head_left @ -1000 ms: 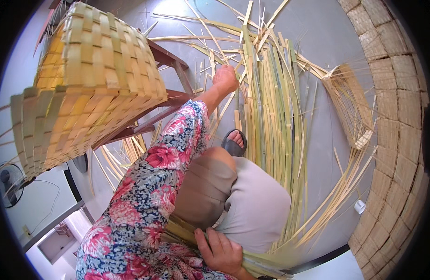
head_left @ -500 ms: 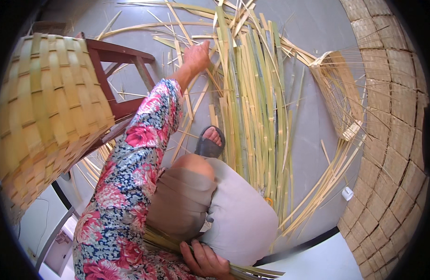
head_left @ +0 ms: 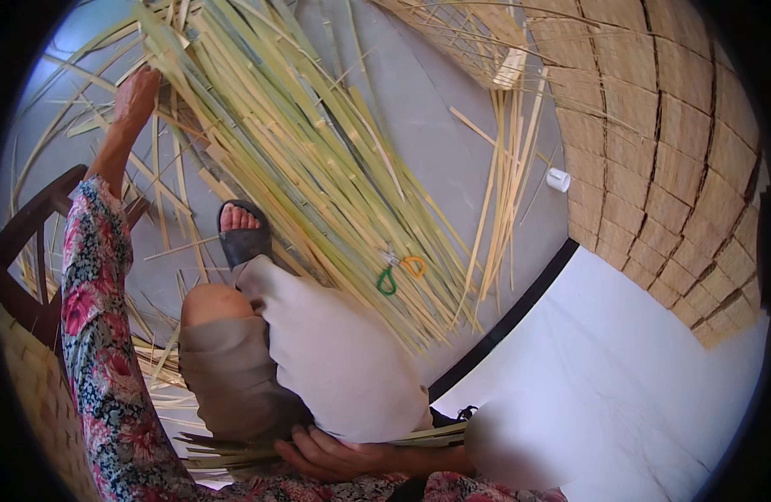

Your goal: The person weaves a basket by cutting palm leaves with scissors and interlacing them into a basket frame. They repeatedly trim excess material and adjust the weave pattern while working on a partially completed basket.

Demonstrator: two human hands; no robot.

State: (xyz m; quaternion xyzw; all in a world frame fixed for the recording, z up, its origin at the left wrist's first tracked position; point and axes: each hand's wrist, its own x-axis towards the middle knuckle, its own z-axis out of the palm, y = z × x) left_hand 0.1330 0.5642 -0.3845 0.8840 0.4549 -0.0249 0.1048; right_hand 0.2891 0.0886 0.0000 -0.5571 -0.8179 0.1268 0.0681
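My left hand reaches out at the end of a stretched arm, over the far left end of a pile of long green and tan bamboo strips. Its fingers are curled down around a strip's end, partly hidden by the back of the hand. Across my lap lies a thin bundle of greenish bamboo strips. My right hand rests closed over that bundle, beside my raised knee.
Scissors with green and orange handles lie on the pile's near end. Woven mat panels stand at the right, near a small white object and a part-woven basket. A dark wooden stool and woven basket flank my left arm.
The view has swung to the right, so the pile now sits further left and slants. The scissors show fully. My left hand stays among the strips; my right hand keeps to the lap bundle.
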